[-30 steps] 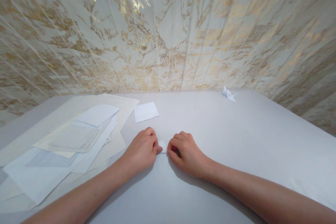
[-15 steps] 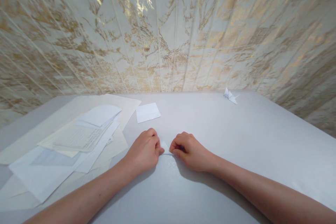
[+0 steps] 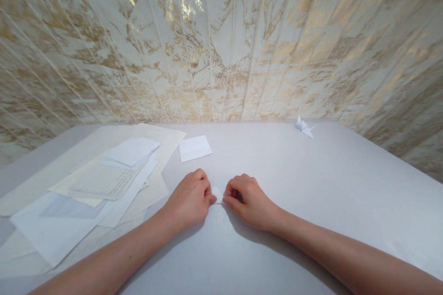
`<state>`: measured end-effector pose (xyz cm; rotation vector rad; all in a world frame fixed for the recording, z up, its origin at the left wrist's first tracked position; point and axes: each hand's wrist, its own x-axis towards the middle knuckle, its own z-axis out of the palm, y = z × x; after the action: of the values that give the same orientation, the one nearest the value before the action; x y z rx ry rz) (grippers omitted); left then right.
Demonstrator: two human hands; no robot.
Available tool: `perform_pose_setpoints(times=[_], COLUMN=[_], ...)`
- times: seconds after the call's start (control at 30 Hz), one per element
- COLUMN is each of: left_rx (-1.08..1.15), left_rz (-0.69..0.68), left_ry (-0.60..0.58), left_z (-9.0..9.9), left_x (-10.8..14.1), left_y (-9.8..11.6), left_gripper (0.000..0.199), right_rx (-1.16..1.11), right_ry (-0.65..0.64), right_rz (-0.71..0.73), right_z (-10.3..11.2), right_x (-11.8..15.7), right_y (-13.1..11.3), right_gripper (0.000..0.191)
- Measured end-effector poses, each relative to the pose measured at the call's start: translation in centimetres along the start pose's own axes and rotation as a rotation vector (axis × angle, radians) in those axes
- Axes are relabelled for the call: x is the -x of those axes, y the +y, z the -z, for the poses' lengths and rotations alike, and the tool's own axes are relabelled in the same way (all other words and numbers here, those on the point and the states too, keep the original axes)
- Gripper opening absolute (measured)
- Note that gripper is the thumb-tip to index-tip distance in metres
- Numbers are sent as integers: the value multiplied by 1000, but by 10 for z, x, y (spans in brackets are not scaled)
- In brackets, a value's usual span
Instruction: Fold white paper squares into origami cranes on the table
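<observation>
A small piece of folded white paper (image 3: 217, 195) lies low over the table between my two hands. My left hand (image 3: 194, 196) is closed, its thumb and fingers pinching the paper's left side. On the right side, the thumb and index finger of my right hand (image 3: 249, 200) pinch the paper's edge. Both hands hide much of the paper, so its full shape does not show. Beyond my left hand rests a flat white square of paper (image 3: 195, 148).
Overlapping sheets and a printed page (image 3: 104, 179) are piled on the left of the pale table (image 3: 311, 179). A folded paper crane (image 3: 304, 128) stands at the back right. Behind the table rises a gold-patterned wall (image 3: 214, 46).
My right hand has shifted very slightly left along the paper's edge, and less of the paper's right corner shows. My left hand stays in place.
</observation>
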<state>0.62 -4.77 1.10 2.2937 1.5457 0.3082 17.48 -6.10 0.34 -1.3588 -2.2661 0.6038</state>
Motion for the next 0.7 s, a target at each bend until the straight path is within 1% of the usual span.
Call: perform_pose_setpoints(times=[0.07, 0.17, 0.27, 0.4, 0.53, 0.7], left_rx=[3, 3, 8, 13, 15, 15], left_rz=[-11, -26, -28, -23, -13, -16], left_ry=[5, 9, 12, 11, -5, 3], left_z=[0, 0, 0, -1, 0, 0], left_x=[0, 0, -1, -1, -1, -1], left_y=[0, 0, -1, -1, 0, -1], left_gripper=[17, 17, 17, 18, 18, 18], right_rx=[1, 62, 116, 133, 114, 67], right_ry=[49, 103, 102, 83, 67, 69], right_rz=[-31, -52, -64, -55, -51, -95], right_z=[-3, -7, -9, -8, -6, -6], right_x=[0, 1, 3, 4, 2, -1], right_y=[2, 3, 3, 3, 6, 6], right_gripper=[9, 16, 18, 17, 15, 17])
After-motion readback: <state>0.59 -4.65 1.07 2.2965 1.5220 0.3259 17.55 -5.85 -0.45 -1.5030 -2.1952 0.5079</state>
